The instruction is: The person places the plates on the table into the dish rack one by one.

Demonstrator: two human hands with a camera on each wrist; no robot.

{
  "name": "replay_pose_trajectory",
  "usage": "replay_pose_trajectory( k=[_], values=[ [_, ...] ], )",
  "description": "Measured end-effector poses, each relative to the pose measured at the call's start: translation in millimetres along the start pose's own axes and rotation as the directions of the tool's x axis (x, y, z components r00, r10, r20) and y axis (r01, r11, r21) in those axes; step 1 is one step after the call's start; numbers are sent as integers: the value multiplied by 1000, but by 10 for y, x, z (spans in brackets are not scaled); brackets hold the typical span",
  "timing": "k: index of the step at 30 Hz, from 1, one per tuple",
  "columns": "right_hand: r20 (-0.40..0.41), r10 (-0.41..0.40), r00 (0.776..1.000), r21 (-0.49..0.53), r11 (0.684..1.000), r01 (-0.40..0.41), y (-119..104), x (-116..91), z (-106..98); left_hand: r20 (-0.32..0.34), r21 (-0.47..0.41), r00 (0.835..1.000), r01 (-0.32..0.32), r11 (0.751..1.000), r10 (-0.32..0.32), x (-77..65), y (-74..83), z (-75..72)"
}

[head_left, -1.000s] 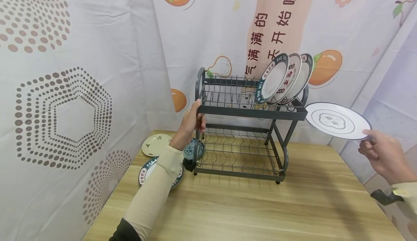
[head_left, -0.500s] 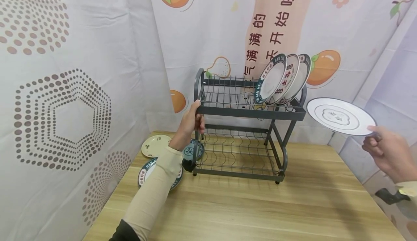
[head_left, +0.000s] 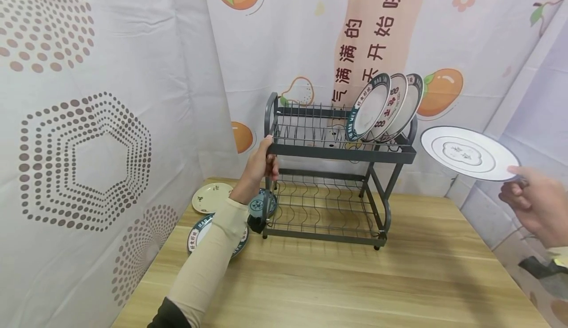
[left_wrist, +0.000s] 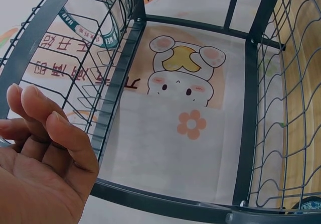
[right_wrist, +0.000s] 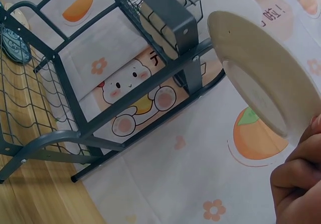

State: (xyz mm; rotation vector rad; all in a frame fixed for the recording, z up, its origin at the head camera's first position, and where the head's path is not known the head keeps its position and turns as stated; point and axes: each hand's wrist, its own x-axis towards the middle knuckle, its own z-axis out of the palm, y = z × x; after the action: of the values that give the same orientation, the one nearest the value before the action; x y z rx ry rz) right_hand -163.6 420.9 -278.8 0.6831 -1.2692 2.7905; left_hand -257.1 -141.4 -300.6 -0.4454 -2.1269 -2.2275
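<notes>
A: State the condition of the right hand (head_left: pixel 534 195).
B: It pinches the plate (head_left: pixel 468 153) by its near rim: thumb above, the other fingers curled below, with no slack between. The plate extends in the air from these fingers toward the rack (head_left: pixel 341 154), face up and somewhat tilted. A narrow gap shows between its far rim and the rack's end.
A: And the left hand (head_left: pixel 259 165)?
B: It holds the rack at the corner of the upper tier, fingers partly curled. How firmly they press, I cannot tell from here.
A: Where are the other plates?
B: Three standing plates (head_left: pixel 368 113) lean in the upper tier between both hands, nearer the right fingers. A cream plate (head_left: pixel 212 197) lies beyond the left fingers, on the table (head_left: pixel 333 278).
A: How is the plate best handled?
B: I judge the step to be holding it clear beside the rack. Press the thumb flat; a one-sided grip may let the far rim dip. Avoid the frame: contact could chip the rim. Turn slowly from the wrist. Use the left fingers as a brace, since a knock could shift the rack.
</notes>
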Motion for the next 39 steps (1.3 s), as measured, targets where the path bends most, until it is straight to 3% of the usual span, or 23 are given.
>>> replay_pose_trajectory(
  k=[7, 14, 22, 28, 34, 39],
  values=[
    [63, 0, 998, 27, 1000, -1, -29, -7, 61, -26, 10, 999, 19, 1000, -19, -7, 17, -3],
    [43, -13, 999, -16, 1000, 13, -72, -11, 105, -20, 5, 1000, 24, 1000, -24, -8, 17, -14],
    [137, -26, 990, 59, 998, 18, -101, -32, 177, -14, 4, 1000, 21, 1000, -21, -13, 34, -12],
    [158, -33, 987, 74, 997, 22, -125, -20, 206, -7, 12, 1000, 22, 1000, -22, -5, 57, -5],
    [187, -9, 982, 154, 988, -20, -154, 20, 238, -5, 2, 1000, 25, 1000, -25, 7, 53, -14],
    [259, -2, 966, 227, 972, -59, -173, 43, 257, -6, -2, 1000, 30, 1000, -30, 16, 61, -23]
  ],
)
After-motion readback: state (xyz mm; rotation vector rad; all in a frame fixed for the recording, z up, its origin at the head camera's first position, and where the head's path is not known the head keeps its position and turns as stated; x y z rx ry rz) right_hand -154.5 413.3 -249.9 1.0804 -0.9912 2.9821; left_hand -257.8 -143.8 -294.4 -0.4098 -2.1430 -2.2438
